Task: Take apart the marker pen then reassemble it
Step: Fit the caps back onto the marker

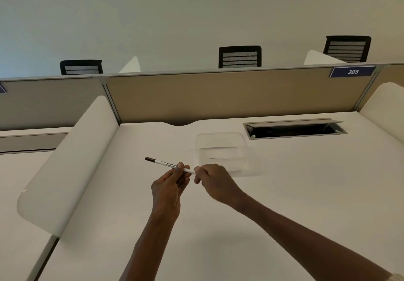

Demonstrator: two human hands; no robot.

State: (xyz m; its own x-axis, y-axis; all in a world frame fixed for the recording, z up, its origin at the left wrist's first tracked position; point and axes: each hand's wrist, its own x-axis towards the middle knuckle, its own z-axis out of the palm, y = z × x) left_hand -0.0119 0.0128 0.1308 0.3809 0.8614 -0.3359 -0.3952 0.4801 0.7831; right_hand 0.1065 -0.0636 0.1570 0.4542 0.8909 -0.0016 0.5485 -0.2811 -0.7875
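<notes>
Marker pen (167,163): a slim white barrel with dark print and a dark cap at its far left end, held in the air above the desk (284,204), tilted so that the capped end points up and to the left. Left hand (168,187): closed around the middle of the barrel, thumb and fingertips pressed against it from either side, palm turned toward the camera. Right hand (213,179): curled over the barrel's right end, fingers pinched together on it; that end of the pen is hidden inside the grip, so whether a part has come loose there cannot be told. The two hands sit just beside each other, nearly touching.

Clear plastic tray (220,147): lying on the desk just beyond the right hand, apart from the pen. Open cable hatch (295,128): set into the desk surface, farther back and to the right. White side dividers (72,160) border the desk at left and right; a tan back panel (218,94) carries a blue plate reading 305 (352,71). Three black chair backs (240,57) rise behind the panel.
</notes>
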